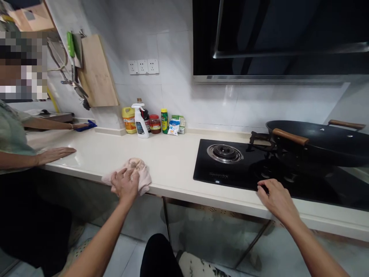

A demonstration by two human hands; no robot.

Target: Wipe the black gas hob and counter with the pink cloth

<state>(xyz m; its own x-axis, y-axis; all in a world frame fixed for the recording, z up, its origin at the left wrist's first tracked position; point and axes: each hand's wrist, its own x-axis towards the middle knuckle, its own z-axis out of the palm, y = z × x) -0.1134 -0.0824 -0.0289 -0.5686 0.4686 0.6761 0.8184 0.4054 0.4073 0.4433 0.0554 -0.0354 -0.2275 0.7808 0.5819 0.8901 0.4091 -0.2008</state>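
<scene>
Reading the clock from mid-view, we go straight to 8 o'clock: the left hand point(125, 184) lies over a crumpled pale-pink cloth point(144, 177) with a brownish patch, right at the front edge of the glossy white countertop point(170, 154). Fingers lie on top of the fabric; whether they pinch it, I can't tell.

Over to 4 o'clock, the right hand point(278, 202) curls loosely, nothing visible in it, thumb and index finger close together, though I can't tell if the tips meet. It's at the near edge of the flat black glass hob point(207, 169).

At 3 o'clock sits a wide dark metal wok point(314, 132), 2 wooden handles showing. Up at 10 o'clock, a white plastic spray bottle point(140, 123) stands just beside a yellow plastic jug point(129, 120).

And at 9 o'clock, a co-worker in a pale green top point(13, 130): 1 hand on a dark blue cloth point(90, 125), the other flat on the countertop!
</scene>
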